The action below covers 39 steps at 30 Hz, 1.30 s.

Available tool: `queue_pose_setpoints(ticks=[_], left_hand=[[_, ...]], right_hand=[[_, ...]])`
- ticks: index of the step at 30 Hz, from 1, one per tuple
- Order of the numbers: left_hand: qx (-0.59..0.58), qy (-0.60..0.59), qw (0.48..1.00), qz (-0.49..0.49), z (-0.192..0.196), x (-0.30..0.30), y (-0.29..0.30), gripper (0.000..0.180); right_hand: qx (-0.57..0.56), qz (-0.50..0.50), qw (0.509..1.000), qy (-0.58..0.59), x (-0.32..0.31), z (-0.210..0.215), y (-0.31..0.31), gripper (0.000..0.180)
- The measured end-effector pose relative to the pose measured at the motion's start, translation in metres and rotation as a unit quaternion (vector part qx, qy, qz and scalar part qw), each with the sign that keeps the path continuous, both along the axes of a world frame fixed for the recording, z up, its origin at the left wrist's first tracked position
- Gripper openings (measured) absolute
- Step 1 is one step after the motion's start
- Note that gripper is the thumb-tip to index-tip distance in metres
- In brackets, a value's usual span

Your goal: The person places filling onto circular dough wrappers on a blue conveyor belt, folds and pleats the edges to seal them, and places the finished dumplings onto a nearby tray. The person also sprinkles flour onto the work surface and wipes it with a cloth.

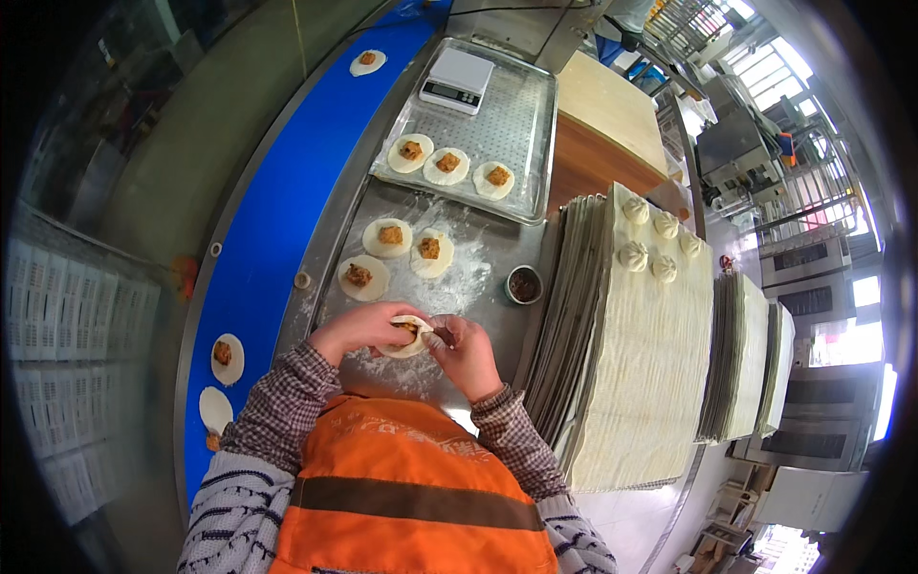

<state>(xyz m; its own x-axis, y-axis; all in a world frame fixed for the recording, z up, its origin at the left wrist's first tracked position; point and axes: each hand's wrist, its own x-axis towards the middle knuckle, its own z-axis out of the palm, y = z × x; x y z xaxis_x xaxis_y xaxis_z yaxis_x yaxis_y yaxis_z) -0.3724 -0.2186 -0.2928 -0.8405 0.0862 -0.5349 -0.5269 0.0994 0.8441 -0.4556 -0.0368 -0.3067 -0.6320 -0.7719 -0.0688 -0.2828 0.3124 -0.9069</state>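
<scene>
The left hand (359, 328) cups a round dough wrapper (409, 337) from below and from the left, its fingers curled around the wrapper's edge; the right hand (466, 346) meets it from the other side, its fingertips (442, 335) pinching the rim where brown filling shows. Both hands are thus closed on the same wrapper, which is held just above the floured steel worktop (459, 282), close to the person's chest. Checked sleeves and an orange vest (406, 497) fill the lower part of the view. Just beyond the hands, three filled wrappers (390, 237) lie flat on the flour, each with a dab of brown filling at its centre. To their right stands a small round cup of filling (524, 284). Farther off, a perforated metal tray (507, 124) carries three more filled wrappers (448, 166) and a small white digital scale (458, 79). To the left runs a blue conveyor belt (277, 201), with further wrappers lying on it near the person's left elbow and one at its far end. To the right rises a stack of cloth-lined trays (641, 364), whose top sheet bears five pleated buns (650, 239) at its far end. Lower stacks of trays (755, 354) stand beyond it.
</scene>
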Motion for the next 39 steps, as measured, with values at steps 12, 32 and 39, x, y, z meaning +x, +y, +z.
queue_pose_setpoints(ticks=[12,32,39], left_hand=[[-0.101,0.0,0.995,-0.017,-0.003,-0.003,0.005,0.037],[0.042,0.01,0.989,0.14,-0.004,0.004,0.028,0.033],[0.149,-0.041,0.985,0.077,-0.018,0.001,0.016,0.033]], right_hand=[[0.015,0.031,0.995,0.092,0.001,0.004,0.0,0.02],[0.017,-0.003,0.996,0.083,0.001,0.015,0.002,0.021],[-0.021,-0.005,0.993,0.115,0.009,0.01,-0.001,0.021]])
